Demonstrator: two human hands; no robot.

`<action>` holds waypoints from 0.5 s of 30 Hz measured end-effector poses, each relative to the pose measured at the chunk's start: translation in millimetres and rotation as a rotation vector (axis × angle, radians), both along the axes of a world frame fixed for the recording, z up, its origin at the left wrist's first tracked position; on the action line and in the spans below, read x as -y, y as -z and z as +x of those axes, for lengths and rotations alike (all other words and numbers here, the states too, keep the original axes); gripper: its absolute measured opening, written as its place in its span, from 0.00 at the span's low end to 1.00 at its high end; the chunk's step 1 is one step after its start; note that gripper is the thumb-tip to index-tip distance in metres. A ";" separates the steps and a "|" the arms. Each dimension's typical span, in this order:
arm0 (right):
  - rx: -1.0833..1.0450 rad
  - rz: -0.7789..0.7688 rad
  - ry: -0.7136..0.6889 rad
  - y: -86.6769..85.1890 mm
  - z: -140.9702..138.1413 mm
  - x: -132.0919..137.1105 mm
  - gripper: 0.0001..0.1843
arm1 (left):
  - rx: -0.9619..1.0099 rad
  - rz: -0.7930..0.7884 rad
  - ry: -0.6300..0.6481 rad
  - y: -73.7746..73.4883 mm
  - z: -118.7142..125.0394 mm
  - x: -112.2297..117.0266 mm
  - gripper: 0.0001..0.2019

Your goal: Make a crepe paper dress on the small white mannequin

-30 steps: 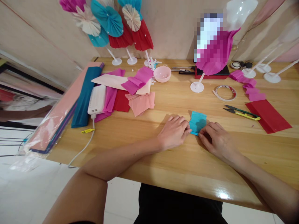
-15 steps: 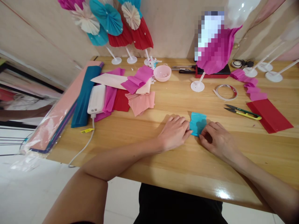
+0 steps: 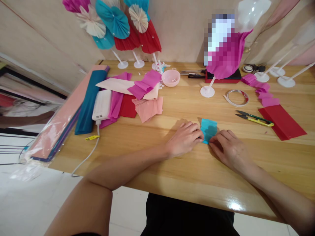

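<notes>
Squarely between grips (image 3: 184,139) (image 3: 227,147), blue crepe paper (image 3: 208,130)

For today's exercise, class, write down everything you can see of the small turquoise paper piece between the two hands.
The turquoise piece looks like crepe paper: small, roughly rectangular, softly creased, with a slightly wavy far edge. It lies nearly flat on the wooden table, its longer sides running away from the person. The left hand touches its left side, the right hand its lower right. A shadow darkens its middle.

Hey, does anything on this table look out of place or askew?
The clear plastic sleeve of paper sheets overhangs the edge of the wooden table, its loose end drooping off. The white power bank also looks misplaced, lying on the crepe paper.
</notes>
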State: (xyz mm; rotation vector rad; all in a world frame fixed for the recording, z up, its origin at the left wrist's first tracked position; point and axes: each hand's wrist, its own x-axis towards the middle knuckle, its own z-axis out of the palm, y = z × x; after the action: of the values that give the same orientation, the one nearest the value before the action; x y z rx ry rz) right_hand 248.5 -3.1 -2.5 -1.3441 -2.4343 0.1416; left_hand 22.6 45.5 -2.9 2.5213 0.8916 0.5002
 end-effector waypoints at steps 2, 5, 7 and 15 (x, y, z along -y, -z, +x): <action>-0.029 0.002 -0.002 1.7 -0.4 -0.4 0.03 | 0.008 0.006 0.003 0.4 0.1 0.1 0.12; -0.035 0.034 -0.007 3.0 -1.2 -1.1 0.03 | 0.022 0.024 0.016 2.0 -0.1 -0.4 0.13; -0.014 0.060 -0.025 2.5 -1.8 -1.4 0.03 | 0.028 0.038 0.023 3.4 -0.3 -0.9 0.14; 0.088 0.100 -0.075 0.0 -4.6 -0.6 0.03 | 0.029 0.052 0.017 5.7 -0.3 0.1 0.12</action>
State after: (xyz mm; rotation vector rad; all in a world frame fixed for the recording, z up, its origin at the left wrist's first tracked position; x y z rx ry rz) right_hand 243.8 -2.5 -2.5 -1.2413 -2.5296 -0.0207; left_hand 22.3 45.4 -8.6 2.5594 0.8558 0.5600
